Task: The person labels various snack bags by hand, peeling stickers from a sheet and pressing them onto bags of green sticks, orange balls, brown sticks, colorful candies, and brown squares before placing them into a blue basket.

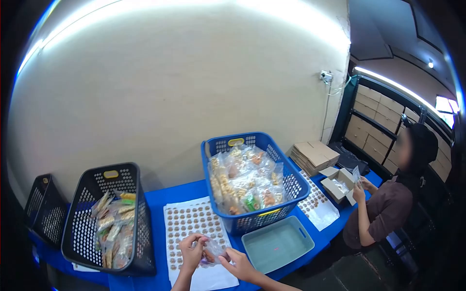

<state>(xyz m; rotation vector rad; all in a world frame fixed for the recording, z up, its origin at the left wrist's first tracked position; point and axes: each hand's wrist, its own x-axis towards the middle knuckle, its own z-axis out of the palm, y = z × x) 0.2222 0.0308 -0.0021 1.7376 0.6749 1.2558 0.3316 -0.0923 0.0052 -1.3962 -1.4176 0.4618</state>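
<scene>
Between my two hands is a small clear plastic bag [211, 253] with something reddish-brown inside. My left hand [192, 248] pinches its upper left part, fingers closed. The fingers of my right hand [238, 266] grip its right side. Below the bag lies a white sheet of round brown stickers [187, 220], partly covered by my hands. Just behind stands a blue basket [242, 220] heaped with clear bags of snacks [250, 177]. A shallow grey-green tray [276, 247] sits to the right of my right hand.
At left, a black basket [145, 228] holds more packets, beside another black basket [46, 203]. Right are flat cardboard pieces [315, 154], a second sticker sheet [323, 213], and an open carton [335, 186]. A co-worker [388, 208] holds a small packet there. A wall rises behind the blue table.
</scene>
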